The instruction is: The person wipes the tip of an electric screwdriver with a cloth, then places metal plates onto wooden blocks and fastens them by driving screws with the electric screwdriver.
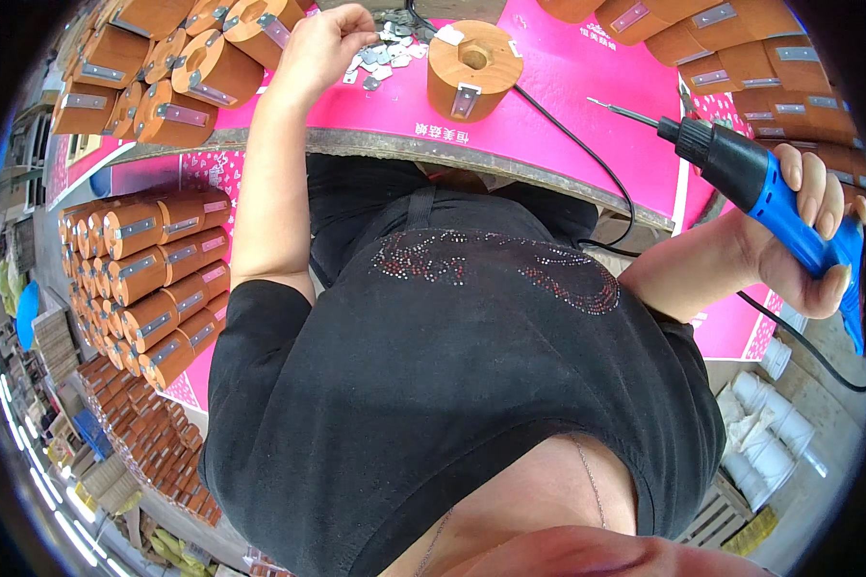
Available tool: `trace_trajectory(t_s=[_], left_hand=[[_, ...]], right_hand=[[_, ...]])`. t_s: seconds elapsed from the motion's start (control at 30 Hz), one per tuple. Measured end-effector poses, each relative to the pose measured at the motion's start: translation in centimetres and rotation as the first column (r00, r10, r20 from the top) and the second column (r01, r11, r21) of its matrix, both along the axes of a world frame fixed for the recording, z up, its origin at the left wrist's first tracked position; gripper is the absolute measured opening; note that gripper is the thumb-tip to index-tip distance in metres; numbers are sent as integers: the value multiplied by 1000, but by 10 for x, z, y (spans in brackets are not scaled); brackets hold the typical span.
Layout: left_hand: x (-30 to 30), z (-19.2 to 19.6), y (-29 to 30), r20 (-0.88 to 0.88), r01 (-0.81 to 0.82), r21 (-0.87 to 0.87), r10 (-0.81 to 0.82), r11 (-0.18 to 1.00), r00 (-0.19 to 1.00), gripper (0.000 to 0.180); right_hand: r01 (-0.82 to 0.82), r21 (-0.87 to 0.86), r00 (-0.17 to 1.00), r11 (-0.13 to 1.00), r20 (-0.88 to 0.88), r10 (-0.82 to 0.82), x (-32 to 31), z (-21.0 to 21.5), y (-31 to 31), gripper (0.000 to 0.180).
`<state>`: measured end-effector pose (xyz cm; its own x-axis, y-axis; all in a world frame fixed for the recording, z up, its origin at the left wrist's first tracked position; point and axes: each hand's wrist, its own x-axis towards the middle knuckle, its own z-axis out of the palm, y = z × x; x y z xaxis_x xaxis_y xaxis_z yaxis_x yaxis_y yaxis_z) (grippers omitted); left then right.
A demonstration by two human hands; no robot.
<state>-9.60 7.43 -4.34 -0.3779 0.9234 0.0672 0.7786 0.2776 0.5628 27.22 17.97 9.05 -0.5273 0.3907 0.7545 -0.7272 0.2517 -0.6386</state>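
Observation:
A blue and black electric screwdriver [770, 183] is gripped in my right hand [806, 231], its long bit pointing left over the pink table. My left hand [332, 40] is at the far left of the table beside a pile of small grey metal plates [387, 53]. Its thumb and fingertips are pinched together; what they hold, if anything, is too small to make out. Between the hands, an orange-brown wooden block [473, 72] with a hole in its top stands upright. A metal plate sits on its near side, and neither hand touches it.
Wooden blocks with metal plates [188, 72] are stacked at the table's left, with more blocks [741, 58] at the right. Another stack [154, 260] stands lower left. A black cable [587, 144] crosses the pink tabletop [558, 58]. White buckets [770, 423] stand on the floor.

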Motion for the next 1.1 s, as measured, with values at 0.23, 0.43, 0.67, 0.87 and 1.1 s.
trace_trajectory(t_s=[0.23, 0.43, 0.67, 0.87, 1.1], left_hand=[[56, 75, 4, 314, 597, 287, -662, 749, 681, 7], [64, 51, 13, 40, 664, 222, -687, 714, 726, 18], [70, 7, -5, -259, 463, 529, -384, 711, 886, 21], [71, 4, -12, -167, 437, 510, -413, 741, 895, 25], [69, 3, -9, -162, 458, 502, -441, 733, 883, 19]], right_hand=[[-25, -17, 1000, 1000, 3, 25, -5, -2, -2, 52], [-31, 32, 999, 999, 36, 30, -5, 4, -6, 53], [140, -435, 883, 889, -351, -311, -25, 0, -17, 51], [-54, -34, 998, 998, 19, 55, -17, -6, 5, 50], [1, -38, 1000, 999, -2, -1, -29, -10, 5, 50]])
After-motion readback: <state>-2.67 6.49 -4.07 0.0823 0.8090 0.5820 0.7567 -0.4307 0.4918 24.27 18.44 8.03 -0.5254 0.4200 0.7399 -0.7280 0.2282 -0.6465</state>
